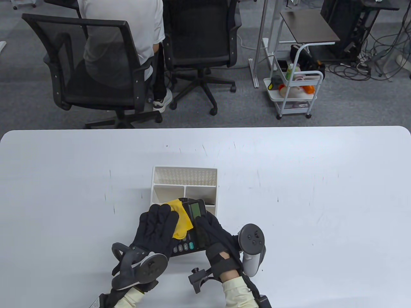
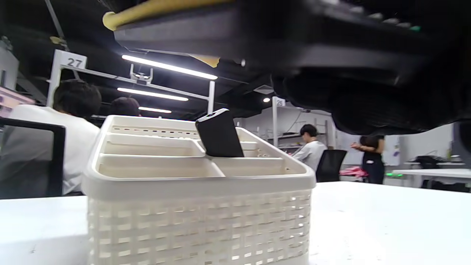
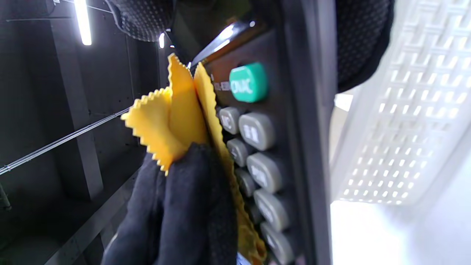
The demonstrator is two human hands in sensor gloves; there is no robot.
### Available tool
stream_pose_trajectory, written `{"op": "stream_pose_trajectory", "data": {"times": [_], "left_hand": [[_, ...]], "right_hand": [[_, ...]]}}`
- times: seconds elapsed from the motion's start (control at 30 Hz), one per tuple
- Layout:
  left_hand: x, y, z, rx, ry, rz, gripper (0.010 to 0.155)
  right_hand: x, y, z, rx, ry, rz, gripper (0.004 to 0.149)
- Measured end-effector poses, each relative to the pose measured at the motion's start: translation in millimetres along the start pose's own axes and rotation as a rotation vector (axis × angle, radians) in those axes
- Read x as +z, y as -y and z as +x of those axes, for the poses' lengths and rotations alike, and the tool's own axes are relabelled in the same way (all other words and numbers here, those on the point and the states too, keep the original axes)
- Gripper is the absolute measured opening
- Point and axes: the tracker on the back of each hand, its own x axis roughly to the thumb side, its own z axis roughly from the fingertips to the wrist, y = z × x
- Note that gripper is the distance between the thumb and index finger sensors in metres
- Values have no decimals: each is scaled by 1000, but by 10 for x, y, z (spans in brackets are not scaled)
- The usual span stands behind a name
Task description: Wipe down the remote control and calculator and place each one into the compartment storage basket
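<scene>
Near the middle of the desk's near edge, 2 black-gloved hands hold 1 black calculator (image 1: 192,229) with grey keys and a green key, lifted off the white desk (image 1: 321,192). The right hand (image 1: 213,231) has its grip curled round the calculator's right edge. The left hand (image 1: 157,224) lies with fairly straight fingers over 1 yellow zigzag-edged wiping cloth (image 1: 180,219), pressing it onto the keypad; whether its thumb hooks underneath cannot be told. Just beyond, toward the desk's centre, stands 1 cream perforated plastic basket with compartments (image 1: 184,175). 1 black slab-shaped remote control (image 2: 219,134) leans upright in a compartment on its right side, so it appears stored already.

The calculator seems still in the wiping step. Likely risks: the cloth could slip from under flat fingers, since nothing visibly pinches it. The calculator's far end overhangs the basket rim and could knock it. Lowering it into the remote's compartment could jam both.
</scene>
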Motion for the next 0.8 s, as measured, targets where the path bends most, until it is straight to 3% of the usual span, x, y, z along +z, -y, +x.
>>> {"op": "stream_pose_trajectory", "data": {"times": [0.17, 0.37, 0.47, 0.63, 0.8], "left_hand": [[8, 52, 113, -53, 158, 10, 59], [-2, 24, 49, -57, 43, -8, 60], [19, 3, -5, -54, 15, 5, 60], [38, 40, 112, -21, 168, 15, 59], [32, 75, 214, -79, 212, 28, 59]], "right_hand": [[6, 29, -3, -16, 17, -29, 63], [10, 35, 11, 3, 7, 9, 63], [18, 50, 23, -29, 28, -40, 62], [40, 105, 12, -88, 40, -103, 63], [28, 110, 33, -20, -8, -46, 63]]}}
